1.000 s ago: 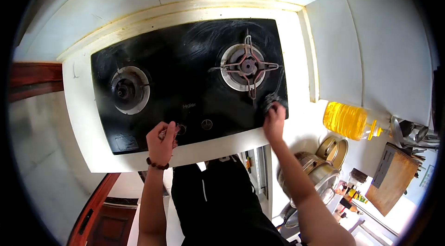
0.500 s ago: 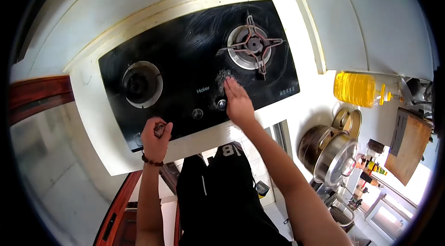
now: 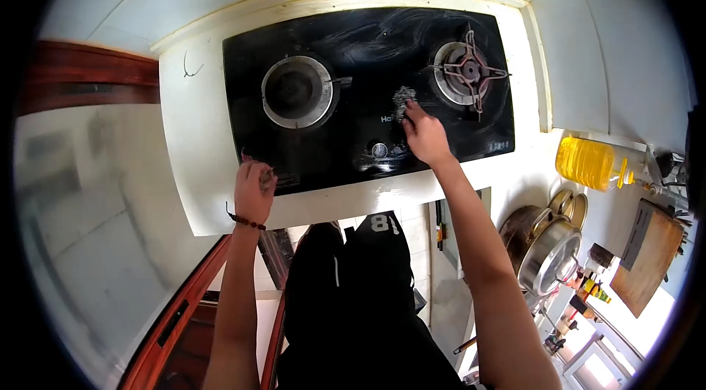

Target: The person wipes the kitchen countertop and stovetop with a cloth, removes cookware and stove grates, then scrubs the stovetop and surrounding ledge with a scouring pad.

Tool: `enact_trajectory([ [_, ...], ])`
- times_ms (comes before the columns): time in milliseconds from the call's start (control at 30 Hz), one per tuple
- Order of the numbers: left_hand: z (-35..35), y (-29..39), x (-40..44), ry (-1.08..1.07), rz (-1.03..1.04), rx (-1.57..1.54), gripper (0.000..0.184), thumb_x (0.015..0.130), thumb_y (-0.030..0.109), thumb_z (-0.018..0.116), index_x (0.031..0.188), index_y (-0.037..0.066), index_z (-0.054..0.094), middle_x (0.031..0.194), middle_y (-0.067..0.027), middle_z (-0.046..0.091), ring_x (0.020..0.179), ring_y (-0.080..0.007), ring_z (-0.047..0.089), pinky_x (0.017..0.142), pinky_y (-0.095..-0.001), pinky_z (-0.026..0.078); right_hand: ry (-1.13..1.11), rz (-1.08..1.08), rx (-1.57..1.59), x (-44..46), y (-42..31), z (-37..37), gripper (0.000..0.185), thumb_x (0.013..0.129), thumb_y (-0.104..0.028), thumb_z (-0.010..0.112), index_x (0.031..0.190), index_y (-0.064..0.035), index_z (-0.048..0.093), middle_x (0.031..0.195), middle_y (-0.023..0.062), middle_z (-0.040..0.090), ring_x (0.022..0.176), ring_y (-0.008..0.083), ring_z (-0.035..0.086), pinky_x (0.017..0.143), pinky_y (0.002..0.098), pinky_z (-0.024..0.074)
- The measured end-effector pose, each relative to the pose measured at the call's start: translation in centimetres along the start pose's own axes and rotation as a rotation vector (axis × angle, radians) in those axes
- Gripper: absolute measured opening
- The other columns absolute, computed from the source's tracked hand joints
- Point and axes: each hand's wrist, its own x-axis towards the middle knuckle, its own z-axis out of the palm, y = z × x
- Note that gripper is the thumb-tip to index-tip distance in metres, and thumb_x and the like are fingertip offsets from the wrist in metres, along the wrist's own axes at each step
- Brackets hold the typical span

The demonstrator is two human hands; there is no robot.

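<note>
My right hand [image 3: 426, 136] has its fingers on a grey, wiry scouring pad [image 3: 404, 99], pressed to the black glass of the gas stove [image 3: 353, 59] beside the brand lettering. At the stove's lower left corner, my left hand [image 3: 254, 188] is curled round a crumpled, reddish-grey wad [image 3: 265, 179]. The left burner [image 3: 297, 92] has no tall rack on it. A four-armed metal pan support [image 3: 471, 70] stands on the right burner. Pale smears mark the glass near the back edge. One knob [image 3: 379, 150] shows at the front.
A yellow oil bottle [image 3: 585, 163] lies in view right of the stove. Beyond the counter's right side are a lidded steel pot [image 3: 548, 258] and a wooden cutting board [image 3: 647, 258]. A white wall rises behind the stove, and a cabinet is at the right.
From the stove's right front corner, my right hand has moved leftward with the pad, to the middle of the glass. My left hand still holds the wad. The camera view has shifted.
</note>
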Motion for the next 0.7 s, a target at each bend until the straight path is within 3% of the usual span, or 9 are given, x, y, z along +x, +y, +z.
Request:
enact_trajectory([
  [67,-0.2,-2.4,-0.7,-0.006,-0.059,0.067,0.033,0.079,-0.001,0.08,0.108,0.006,0.064,0.115,-0.0161,0.063,0.108,-0.0401,0.06,0.093,-0.0477,0.051,-0.039,-0.001,0.041,0.3,-1.4,0.7,0.032,0.094,-0.011,0.065,0.122,0.0038,0.068,0.141,0.0253,0.061,0.133,0.0388,0.058,0.112,0.0442,0.0483],
  [133,-0.6,-4.5,-1.0,0.035,-0.047,0.088,0.034,0.079,0.0,0.079,0.108,0.006,0.063,0.117,-0.0162,0.063,0.109,-0.0409,0.059,0.094,-0.0485,0.05,-0.066,-0.072,-0.014,1.0,-2.7,1.8,0.035,0.094,-0.012,0.064,0.126,0.0035,0.066,0.145,0.025,0.059,0.135,0.0382,0.056,0.112,0.0441,0.048],
  [267,-3.1,-7.3,-0.7,0.049,-0.098,0.219,0.039,0.078,-0.004,0.078,0.113,0.005,0.063,0.126,-0.0164,0.063,0.117,-0.0412,0.058,0.1,-0.0487,0.05,-0.107,-0.003,-0.082,1.6,-5.0,2.7,0.039,0.093,-0.013,0.066,0.128,0.0038,0.065,0.148,0.0248,0.056,0.136,0.0371,0.055,0.112,0.0442,0.048],
  [367,-2.3,-8.4,-1.2,0.064,-0.08,0.245,0.039,0.08,0.004,0.078,0.117,0.007,0.065,0.133,-0.0183,0.061,0.121,-0.0423,0.057,0.103,-0.051,0.047,-0.145,-0.026,-0.088,1.1,-5.1,2.7,0.042,0.092,-0.013,0.065,0.13,0.0056,0.064,0.147,0.0271,0.056,0.136,0.0399,0.055,0.112,0.0444,0.0479],
  [467,-0.7,-3.9,-1.6,0.106,-0.031,0.365,0.039,0.084,0.015,0.077,0.12,0.009,0.066,0.139,-0.0189,0.059,0.128,-0.0424,0.054,0.108,-0.0562,0.041,-0.141,-0.059,-0.109,0.2,-5.7,3.6,0.043,0.093,-0.014,0.063,0.131,0.0061,0.062,0.146,0.0291,0.056,0.135,0.0426,0.056,0.113,0.045,0.047],
  [567,2.6,0.1,-2.3,0.099,-0.04,0.192,0.04,0.085,0.018,0.076,0.123,0.009,0.065,0.142,-0.0182,0.056,0.131,-0.0419,0.051,0.11,-0.0562,0.039,-0.226,-0.137,-0.162,-0.9,-8.6,6.3,0.041,0.092,-0.014,0.06,0.129,0.0032,0.063,0.144,0.0277,0.059,0.136,0.0395,0.056,0.116,0.0469,0.0435],
  [600,3.9,0.9,-2.6,0.082,-0.051,0.131,0.042,0.086,0.019,0.076,0.125,0.009,0.064,0.142,-0.0178,0.056,0.132,-0.0416,0.051,0.111,-0.056,0.038,-0.135,-0.287,-0.129,-1.3,-9.2,7.9,0.04,0.09,-0.013,0.064,0.127,0.0033,0.062,0.14,0.0301,0.06,0.127,0.044,0.06,0.109,0.0488,0.0487],
  [700,5.7,3.8,-3.2,0.025,-0.017,0.052,0.046,0.088,0.022,0.075,0.13,0.009,0.063,0.144,-0.018,0.055,0.134,-0.0412,0.05,0.114,-0.0562,0.037,-0.112,-0.345,-0.224,-1.8,-11.1,9.0,0.044,0.091,-0.016,0.065,0.131,0.0028,0.061,0.142,0.0292,0.059,0.13,0.042,0.059,0.111,0.0493,0.0462],
])
